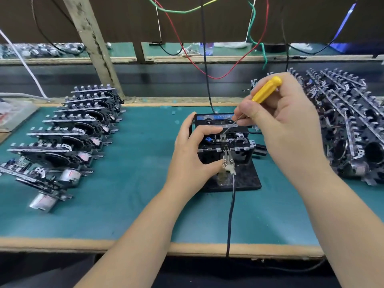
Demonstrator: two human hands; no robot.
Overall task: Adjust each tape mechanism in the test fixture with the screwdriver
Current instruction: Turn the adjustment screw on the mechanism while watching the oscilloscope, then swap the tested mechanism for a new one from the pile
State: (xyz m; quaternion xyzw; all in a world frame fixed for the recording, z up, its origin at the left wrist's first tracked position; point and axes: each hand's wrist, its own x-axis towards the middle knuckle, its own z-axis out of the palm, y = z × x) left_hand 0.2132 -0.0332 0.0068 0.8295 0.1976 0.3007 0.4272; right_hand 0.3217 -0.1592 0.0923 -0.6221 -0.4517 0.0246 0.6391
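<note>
Head view shows our right hand [291, 125] curled around the yellow plastic handle of a small screwdriver [267, 90], thumb and fingers pinching it low on the handle so that its thin metal shaft [236, 121] slants down and to the left. We cannot make out the tip clearly; it ends at the top of the black tape mechanism [224, 140] seated in the test fixture.

Our left hand [193, 150] grips that mechanism from its left side, the fingers wrapped over the upper left edge and the thumb pressed against the front, near a small metal clip connector [228, 163] that touches the mechanism's front face. A dark cable [230, 213] runs from this clip toward us and over the counter's edge.

Fixture and mechanism stand on a dark square base plate [247, 179], which rests on the green mat of the counter [124, 204], roughly in the middle. A black cable [207, 80] drops from above to the back of the fixture.

To the left, well apart from the fixture, we see a row of black and silver tape mechanisms [68, 138] standing on edge, one behind another. To the right lies a dense heap of similar mechanisms [353, 121], just behind our right hand. Red, green and yellow wires [182, 50] hang above the rear shelf.
</note>
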